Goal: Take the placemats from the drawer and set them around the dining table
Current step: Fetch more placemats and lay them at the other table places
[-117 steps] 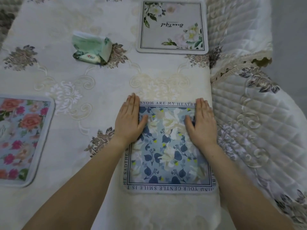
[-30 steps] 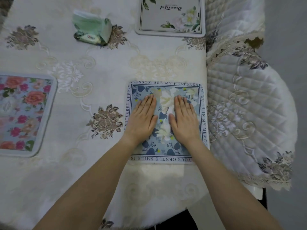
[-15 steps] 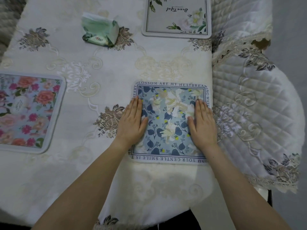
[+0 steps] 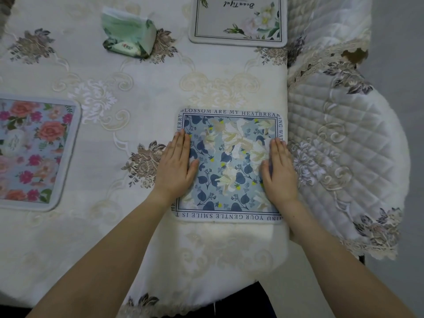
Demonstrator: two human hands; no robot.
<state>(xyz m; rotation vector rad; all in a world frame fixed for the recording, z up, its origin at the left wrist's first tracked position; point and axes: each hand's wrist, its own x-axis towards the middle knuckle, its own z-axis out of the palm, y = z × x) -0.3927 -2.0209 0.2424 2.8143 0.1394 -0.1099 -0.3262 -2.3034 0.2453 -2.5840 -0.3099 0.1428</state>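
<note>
A blue floral placemat with a lettered border lies flat near the table's right edge. My left hand rests palm down on its left border, fingers together and extended. My right hand presses flat on its right border. Neither hand grips anything. A pink rose placemat lies at the left, partly cut off by the frame. A cream placemat with white flowers sits at the far side, its top out of view.
An embroidered cream tablecloth covers the table. A green tissue pack lies at the far middle. A chair with a quilted lace-trimmed cover stands tight against the table's right side. The table's near edge drops off below the blue mat.
The blue placemat was slid away from the table's near edge. My hands then spread from its middle outward to its left and right borders.
</note>
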